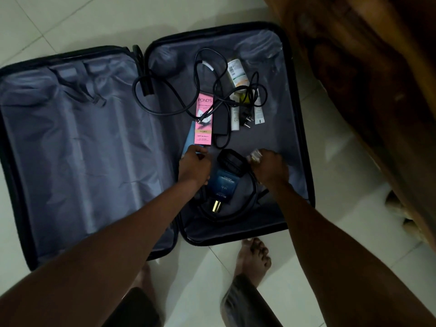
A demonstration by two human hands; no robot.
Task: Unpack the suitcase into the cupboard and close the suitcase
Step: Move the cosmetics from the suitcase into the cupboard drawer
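The suitcase [77, 142] lies fully open on the pale tiled floor [354, 161], both halves lined in grey fabric; the left half holds only its loose straps, while the right half carries everything else. Near the far edge of that right half a white tube with a green label [237, 72] lies among a tangle of black cable [188, 90], with a black two-pin plug [245, 119] and two slim white tubes [235, 116] just beside it toward the right wall. A pink Pond's box [204, 121] lies along the hinge side of the right half, its near end touching a pale blue packet [188, 140]. The left hand [194, 166] reaches in at that spot, fingers curled onto the blue packet, apparently pinching its near end, though the dim light makes the grip hard to confirm. The right hand [271, 167] holds a small clear, glassy item [254, 156] pinched at its fingertips, close to the right wall. Between the two hands lies a dark blue perfume bottle [224, 185] with a gold cap, pointing toward the near edge, partly ringed by another loop of black cord. A bare foot [253, 258] stands on the floor just outside the near edge.
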